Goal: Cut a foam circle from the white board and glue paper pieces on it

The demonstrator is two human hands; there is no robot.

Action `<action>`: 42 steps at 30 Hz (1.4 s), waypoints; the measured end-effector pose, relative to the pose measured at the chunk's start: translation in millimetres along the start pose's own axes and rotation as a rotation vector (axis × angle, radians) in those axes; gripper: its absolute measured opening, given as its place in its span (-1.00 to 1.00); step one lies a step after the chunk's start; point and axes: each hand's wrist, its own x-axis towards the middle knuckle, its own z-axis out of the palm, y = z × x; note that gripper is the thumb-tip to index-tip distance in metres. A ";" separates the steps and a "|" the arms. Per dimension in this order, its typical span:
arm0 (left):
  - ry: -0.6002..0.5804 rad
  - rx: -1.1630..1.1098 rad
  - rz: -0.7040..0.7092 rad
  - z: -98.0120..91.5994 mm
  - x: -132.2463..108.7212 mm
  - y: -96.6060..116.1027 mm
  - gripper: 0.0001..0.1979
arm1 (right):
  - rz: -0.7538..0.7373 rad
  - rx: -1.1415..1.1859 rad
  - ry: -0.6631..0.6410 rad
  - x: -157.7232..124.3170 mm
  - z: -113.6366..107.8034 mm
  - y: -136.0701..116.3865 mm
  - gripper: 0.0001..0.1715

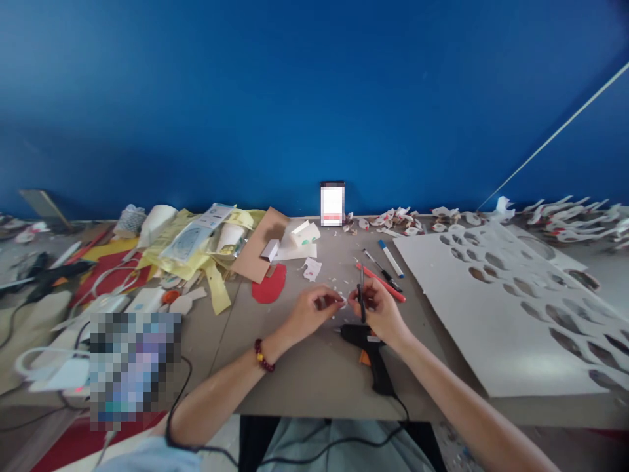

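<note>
My left hand [319, 308] is closed in a pinch on a small white scrap [343, 300] over the middle of the table. Close beside it, my right hand [381, 305] grips a slim dark tool [362, 303] with a narrow grey tip pointing away from me; its exact kind is unclear. The right fingertips are near the white scrap, and I cannot tell whether they touch it. Just below the right hand lies a black glue gun [376, 357], its nozzle to the left and its cord running toward my lap. A bead bracelet [263, 356] circles my left wrist.
Beyond my right hand lie a red pen [393, 289], a black pen [383, 265] and a blue-capped marker [392, 257]. A white sheet with cut-outs [462, 314] covers the right side. Left are a red paper piece [268, 285], brown cardboard [253, 259], and yellow packaging [184, 259].
</note>
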 end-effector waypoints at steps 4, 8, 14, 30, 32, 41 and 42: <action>-0.029 -0.004 0.042 -0.4 0.6 1.6 -0.87 | 0.005 0.003 -0.003 -0.4 0.4 0.3 -0.64; -0.032 -0.090 -0.009 -1.2 0.8 4.9 -0.85 | 0.069 0.066 -0.030 -0.4 1.9 -0.9 -0.59; 0.045 -0.324 -0.116 -5.0 3.6 4.2 -0.75 | 0.098 0.067 -0.131 -2.2 3.7 -0.7 -0.54; 0.132 -0.499 -0.051 -5.5 1.3 12.4 -0.81 | 0.066 -0.267 -0.324 -11.9 6.2 -9.7 -0.66; 0.120 -0.502 -0.060 -5.4 0.9 11.4 -0.81 | 0.057 -0.270 -0.322 -12.3 6.5 -10.5 -0.66; 0.123 -0.536 -0.067 -4.5 0.6 10.4 -0.81 | 0.045 -0.286 -0.307 -12.9 5.9 -14.2 -0.65; 0.124 -0.542 -0.073 -4.3 0.7 10.6 -0.81 | 0.044 -0.289 -0.311 -13.0 5.6 -13.9 -0.65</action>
